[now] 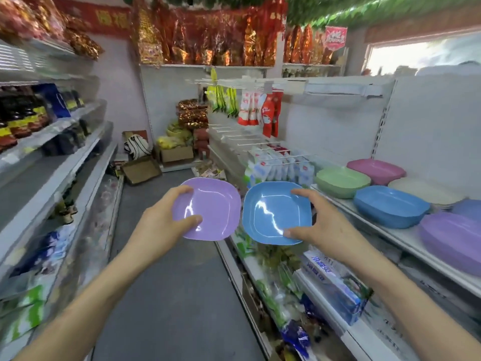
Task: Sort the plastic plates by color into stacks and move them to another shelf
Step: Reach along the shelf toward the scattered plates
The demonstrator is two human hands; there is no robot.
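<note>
Left grip [166, 217] pinches the purple plate [210, 209] by its left rim, and right grip [320, 220] pinches the blue plate [273, 212] by its right rim. Both squarish plates lie between the grips, hollows up. Upturned blue stack [390, 207] sits on the shelf [346, 207] right of the right grip. The lettering on the box [335, 290] below is unreadable.

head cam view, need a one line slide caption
Over a shop aisle, the left hand holds a purple plate and the right hand a blue plate, beside stacked plates on the shelf.
</note>
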